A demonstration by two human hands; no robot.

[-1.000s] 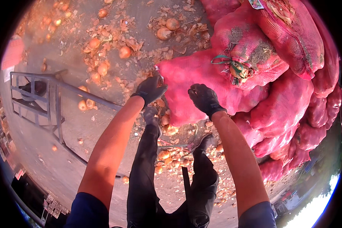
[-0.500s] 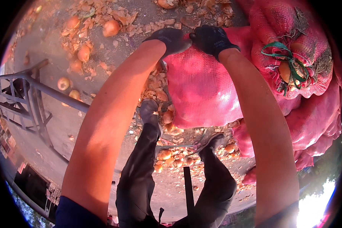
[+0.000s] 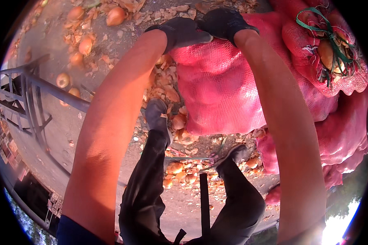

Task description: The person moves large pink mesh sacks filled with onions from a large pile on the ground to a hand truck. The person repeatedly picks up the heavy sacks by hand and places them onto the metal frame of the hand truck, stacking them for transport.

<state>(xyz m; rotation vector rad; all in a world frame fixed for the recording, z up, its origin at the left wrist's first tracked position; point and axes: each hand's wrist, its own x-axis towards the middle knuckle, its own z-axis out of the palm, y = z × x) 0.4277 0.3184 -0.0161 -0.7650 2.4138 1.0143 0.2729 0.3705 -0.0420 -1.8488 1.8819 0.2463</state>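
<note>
1. We stand on ground (image 3: pixel 63 141) strewn with onion skins (image 3: pixel 167 83).
2. Before us lies a bulging pink mesh sack (image 3: pixel 221 94).
3. Our left hand (image 3: pixel 180 32) and right hand (image 3: pixel 224 23) clench its far left corner.
4. An onion (image 3: pixel 178 121) sits by its near left corner.

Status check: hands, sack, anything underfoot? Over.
Left hand, right hand together at sack's far end, grip partly hidden. Sack bulging, green-corded sack close right. Loose onions near both shoes.
</note>
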